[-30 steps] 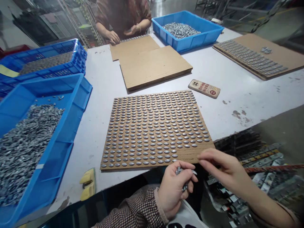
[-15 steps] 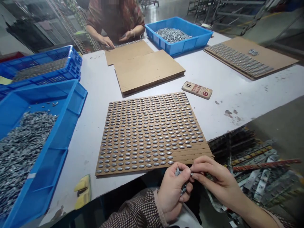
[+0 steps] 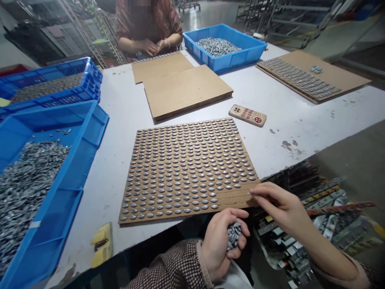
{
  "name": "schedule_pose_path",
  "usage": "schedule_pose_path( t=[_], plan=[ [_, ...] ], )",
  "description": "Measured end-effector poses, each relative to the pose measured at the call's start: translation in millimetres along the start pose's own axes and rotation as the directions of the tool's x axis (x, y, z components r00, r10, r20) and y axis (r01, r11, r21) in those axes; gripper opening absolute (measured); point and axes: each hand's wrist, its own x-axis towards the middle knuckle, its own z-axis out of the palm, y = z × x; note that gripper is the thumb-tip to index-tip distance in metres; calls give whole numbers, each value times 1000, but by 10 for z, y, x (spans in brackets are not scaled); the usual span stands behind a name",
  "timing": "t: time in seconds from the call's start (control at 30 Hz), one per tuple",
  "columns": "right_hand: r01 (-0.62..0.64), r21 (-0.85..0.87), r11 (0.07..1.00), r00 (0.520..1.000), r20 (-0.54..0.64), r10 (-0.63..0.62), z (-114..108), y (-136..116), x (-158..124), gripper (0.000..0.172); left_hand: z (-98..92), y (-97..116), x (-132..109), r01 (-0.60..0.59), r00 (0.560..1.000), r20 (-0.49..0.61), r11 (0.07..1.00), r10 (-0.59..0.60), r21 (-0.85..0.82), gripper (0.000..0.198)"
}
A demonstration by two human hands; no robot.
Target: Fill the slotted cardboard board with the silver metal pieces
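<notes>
My left hand (image 3: 221,245) is cupped just below the near edge of the table, shut on a small bunch of grey metal studs (image 3: 234,236). A brown cardboard sheet (image 3: 237,196) lies in front of me, covered in tight rows of these oval studs except for a bare strip at its near right corner. My right hand (image 3: 278,202) reaches over that strip, its thumb and fingertips pinched together at the sheet. Whether a stud sits between them is hidden.
Blue crates (image 3: 64,192) heaped with studs stand at the left. Stacked cardboard sheets (image 3: 188,90) and a printed card (image 3: 247,115) lie on the grey table (image 3: 288,120). A person across the table (image 3: 147,24) works beside another blue crate (image 3: 224,60). A studded board (image 3: 300,76) lies at the right.
My right hand has moved away from my left hand, out to the cardboard's edge. My left hand has dropped slightly and now shows its bunch of studs.
</notes>
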Motion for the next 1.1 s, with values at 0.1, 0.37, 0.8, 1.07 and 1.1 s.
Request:
schedule_pose_path(
  t=[0.1,0.37,0.8,1.07,1.1],
  plan=[
    [-48,-46,998,999,-5,48,24,102,109,15,-2,-53,8,36,999,0,998,-36,47,25],
    [98,-253,962,995,48,-88,79,198,218,16,-12,-92,6,89,994,65,996,-90,15,36],
    [214,-477,852,976,142,-165,66,220,228,21,-16,14,13,35,994,103,999,-32,-26,47],
    [143,-177,974,983,138,-119,30,-192,58,17,-11,-26,41,-103,992,81,994,100,28,58],
    [145,-128,981,971,207,-117,34,-268,24,18,-7,-41,50,-113,991,78,993,110,36,58]
  ],
)
